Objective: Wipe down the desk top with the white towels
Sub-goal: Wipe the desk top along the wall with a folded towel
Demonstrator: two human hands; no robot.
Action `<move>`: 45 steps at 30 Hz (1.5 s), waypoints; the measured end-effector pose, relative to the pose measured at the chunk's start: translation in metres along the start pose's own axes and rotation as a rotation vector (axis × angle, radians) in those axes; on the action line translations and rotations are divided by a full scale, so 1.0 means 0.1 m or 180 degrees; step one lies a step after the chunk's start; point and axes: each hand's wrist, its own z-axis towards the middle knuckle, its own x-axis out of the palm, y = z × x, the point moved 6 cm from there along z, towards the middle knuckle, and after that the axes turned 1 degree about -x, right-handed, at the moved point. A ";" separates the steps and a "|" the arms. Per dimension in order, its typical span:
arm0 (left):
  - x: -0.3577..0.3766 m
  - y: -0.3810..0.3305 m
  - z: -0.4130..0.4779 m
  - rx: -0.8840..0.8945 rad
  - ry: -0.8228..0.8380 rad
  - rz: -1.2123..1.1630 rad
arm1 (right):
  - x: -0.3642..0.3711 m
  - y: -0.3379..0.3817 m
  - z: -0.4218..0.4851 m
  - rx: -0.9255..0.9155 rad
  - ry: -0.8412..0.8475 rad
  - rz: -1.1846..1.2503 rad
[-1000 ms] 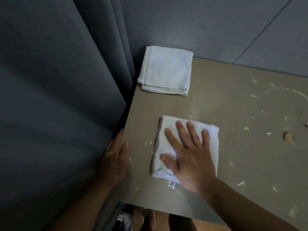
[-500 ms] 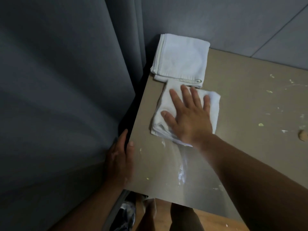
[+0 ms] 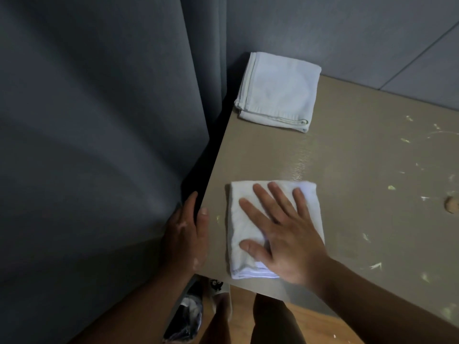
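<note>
Grey curtain (image 3: pixel 99 145) hangs in folds along the left, and grey wall panels (image 3: pixel 347 33) close the far side, where they meet the corner of a tan surface (image 3: pixel 347 157). One white towel (image 3: pixel 278 91), folded into a neat square, lies at that far left corner, its stitched hem turned to the near side, with nothing touching it. A second white towel (image 3: pixel 242 227), also folded, lies flat close to the near left corner, well apart from the first. The person's right grip (image 3: pixel 285 234) presses down on this second towel with a wide, flat palm: four fingers spread and straight across the cloth, thumb out to the left, none of them curled round it. The left grip (image 3: pixel 186 232) rests at the left edge of the surface just beside the towel, loose and wide, thumb on top of the edge and fingers lying straight along the side; it holds nothing. Between the two towels a faint wet sheen (image 3: pixel 300 165) shows on the top. Pale specks and smears (image 3: pixel 391 187) dot the right part of the surface, and a small brownish lump (image 3: pixel 452 204) sits at the picture's right border. Below the near edge are a wooden floor (image 3: pixel 310 319) and the person's legs (image 3: pixel 270 319).
</note>
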 end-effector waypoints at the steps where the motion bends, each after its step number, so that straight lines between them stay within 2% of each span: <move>1: 0.01 0.03 -0.01 -0.0049 0.0042 0.0013 | -0.03 -0.04 0.05 -0.0023 0.0008 -0.0015; 5: 0.06 0.12 -0.05 -0.0245 0.0134 -0.0114 | -0.23 -0.28 0.53 0.0337 -0.0047 -0.0059; 10: 0.06 0.12 -0.01 -0.0194 0.0057 -0.0036 | -0.42 -0.43 1.21 0.0912 -0.0343 -0.0002; 13: 0.05 0.11 -0.01 -0.0063 0.0003 -0.0005 | -0.42 -0.43 1.27 0.1019 -0.0442 -0.0001; 19: 0.01 0.10 -0.01 -0.0152 0.0008 -0.0331 | -0.36 -0.20 1.22 0.1292 -0.0406 0.0209; 22: 0.03 0.20 -0.01 -0.0562 -0.0008 -0.0875 | -0.29 0.02 1.04 0.1134 -0.0371 0.0107; 26: 0.12 0.40 -0.02 -0.1329 0.0186 -0.2307 | -0.16 0.29 0.73 0.0819 -0.0098 0.0031; 30: 0.09 0.35 -0.03 -0.1364 0.0423 -0.2758 | -0.01 0.57 0.41 0.0606 -0.0069 0.0103; 34: 0.03 0.31 -0.06 -0.1265 0.0383 -0.2415 | 0.11 0.75 0.14 0.0209 -0.0102 0.0088; 38: -0.04 0.30 -0.03 -0.0826 0.0140 -0.1432 | 0.19 0.62 -0.12 -0.0127 -0.0078 0.0018; 42: -0.19 -0.03 -0.08 -0.0362 -0.0148 -0.0528 | 0.21 0.33 -0.45 -0.0055 -0.0252 0.0057; 45: -0.21 -0.24 -0.09 -0.0018 -0.0306 -0.0246 | 0.20 0.04 -0.69 0.0181 -0.0247 0.0017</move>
